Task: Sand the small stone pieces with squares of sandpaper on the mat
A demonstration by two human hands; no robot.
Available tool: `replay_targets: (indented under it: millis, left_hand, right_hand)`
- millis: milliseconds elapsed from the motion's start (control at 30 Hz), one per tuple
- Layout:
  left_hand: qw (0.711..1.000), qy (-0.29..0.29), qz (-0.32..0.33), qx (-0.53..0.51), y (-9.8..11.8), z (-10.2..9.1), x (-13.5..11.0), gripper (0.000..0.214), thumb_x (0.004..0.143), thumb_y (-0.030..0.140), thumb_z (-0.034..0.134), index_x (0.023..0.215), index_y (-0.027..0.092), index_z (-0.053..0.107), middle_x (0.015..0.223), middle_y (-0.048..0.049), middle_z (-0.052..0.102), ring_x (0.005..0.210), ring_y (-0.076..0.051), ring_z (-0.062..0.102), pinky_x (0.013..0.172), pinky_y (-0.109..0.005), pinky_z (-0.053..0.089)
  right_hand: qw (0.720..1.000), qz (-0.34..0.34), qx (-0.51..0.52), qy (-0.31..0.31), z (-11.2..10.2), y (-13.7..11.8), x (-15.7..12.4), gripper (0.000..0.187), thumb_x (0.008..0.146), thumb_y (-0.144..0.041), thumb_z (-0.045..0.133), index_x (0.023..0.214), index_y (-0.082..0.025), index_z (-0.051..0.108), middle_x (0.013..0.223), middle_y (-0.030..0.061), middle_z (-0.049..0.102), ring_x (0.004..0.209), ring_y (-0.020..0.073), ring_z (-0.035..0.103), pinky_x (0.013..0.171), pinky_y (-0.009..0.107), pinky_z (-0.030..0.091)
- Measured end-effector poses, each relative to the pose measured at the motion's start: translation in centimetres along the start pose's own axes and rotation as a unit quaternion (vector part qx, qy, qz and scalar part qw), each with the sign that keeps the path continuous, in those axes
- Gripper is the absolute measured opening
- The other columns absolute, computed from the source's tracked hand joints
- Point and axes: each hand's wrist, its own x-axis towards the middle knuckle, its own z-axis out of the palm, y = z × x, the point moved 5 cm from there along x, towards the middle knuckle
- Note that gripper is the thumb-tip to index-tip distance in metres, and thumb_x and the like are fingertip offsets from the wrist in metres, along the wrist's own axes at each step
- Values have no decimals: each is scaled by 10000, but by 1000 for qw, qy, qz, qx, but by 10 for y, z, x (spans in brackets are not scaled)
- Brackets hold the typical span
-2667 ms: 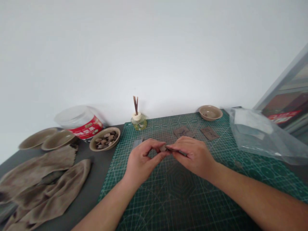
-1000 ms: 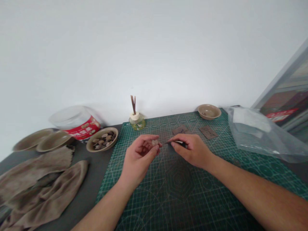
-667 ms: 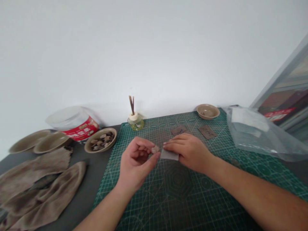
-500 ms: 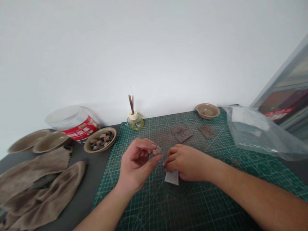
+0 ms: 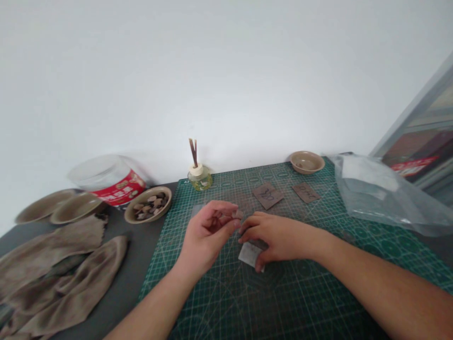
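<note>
Off the green mat (image 5: 300, 293)'s left edge, on the dark surface (image 5: 136, 278), lie two brown cloths (image 5: 63, 264), two empty bowls (image 5: 56, 211), one plastic tub (image 5: 109, 182) with a red label and one bowl of stones (image 5: 147, 204), which is nearest the mat. One reed bottle (image 5: 200, 178) stands at the mat's far left corner. Over the mat's middle the left hand (image 5: 208, 233) has its fingers (image 5: 226, 208) pinched on a small stone (image 5: 236, 215). Just to its right, the right hand (image 5: 279, 236) lies low on the mat, fingers bent and gripping one grey sheet (image 5: 249, 254) against it. Two brown cards (image 5: 268, 195) rest on the mat's far half, a fourth bowl (image 5: 307, 162) sits at its far right edge, and one clear bag (image 5: 382, 196) covers its right side. A second ago the right hand held the sheet up beside the stone; since then it has brought the sheet down flat, and the stone now sits closer to the right hand's knuckles — the nearer card, then half hidden, shows whole.
</note>
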Motion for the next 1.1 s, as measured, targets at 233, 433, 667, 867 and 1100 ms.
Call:
replay_targets:
  millis: [233,433,667,867,1100]
  left_hand:
    - [994,12,-70,80,-11,-5,9,160,749,211,774,850,167,658,767,2,682,690,-112,615,634,-208,481]
    - [988,-18,-71,135,-19,-1,8,182,748,237,759,785,170,594,735,12,636,694,-134,609,634,-239,478]
    - [971,-85,-41,222,-17,1,9,119,785,209,692,806,182,578,755,15,612,705,-138,590,647,-253,463]
    - [911,-187,-12,366,-18,6,10,69,845,210,599,908,208,627,844,-5,608,797,-169,572,704,-293,438]
    - [869,-258,15,423,-18,16,5,105,840,212,601,935,229,643,919,-21,551,924,-203,531,808,-333,425]
  right_hand:
    - [978,64,44,196,-9,9,9,669,676,-402,846,1250,-168,592,1219,109,626,1132,262,558,998,389,432]
    - [938,103,235,233,-15,13,4,396,798,-365,749,1128,-183,628,959,37,711,828,169,659,754,292,520]
    - [907,102,329,241,-10,20,5,238,840,-325,702,1041,-199,685,952,26,727,871,170,675,786,290,515]
    - [880,138,392,231,-19,29,0,201,762,-186,692,961,-170,676,808,12,693,674,131,615,642,265,500]
    - [808,146,542,178,-12,24,4,186,768,-143,572,938,-154,647,790,35,712,565,111,598,538,238,492]
